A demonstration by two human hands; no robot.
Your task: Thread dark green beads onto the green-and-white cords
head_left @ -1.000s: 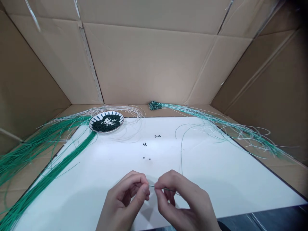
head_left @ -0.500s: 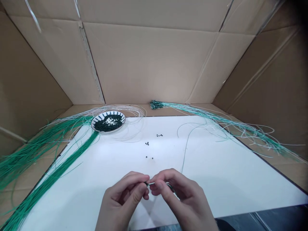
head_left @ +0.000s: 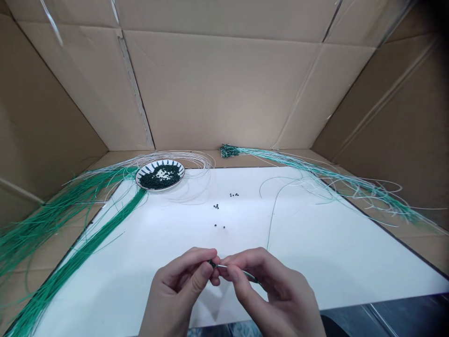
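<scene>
Beaded wire [head_left: 221,266]: between the hands, over the near part of the white board [head_left: 157,252]
Long axis: left to right, right side slanting slightly nearer
Dark bead cluster [head_left: 212,264]: at the wire's left end, nearer the left hand
Left hand [head_left: 180,288]: closed, pinching the cluster
Right hand [head_left: 277,285]: closed, gripping the wire just right of the cluster
Loose beads [head_left: 216,206]: beyond the hands
Striped plate [head_left: 160,164]: far left, holding more beads

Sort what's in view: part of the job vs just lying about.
In the job: left hand, pinching small dark piece; right hand, on pale strand; probably bead plate and loose beads.

Lying about, maybe stock: green strands, white coil, dark-ended bundle. Also cardboard walls.
</scene>
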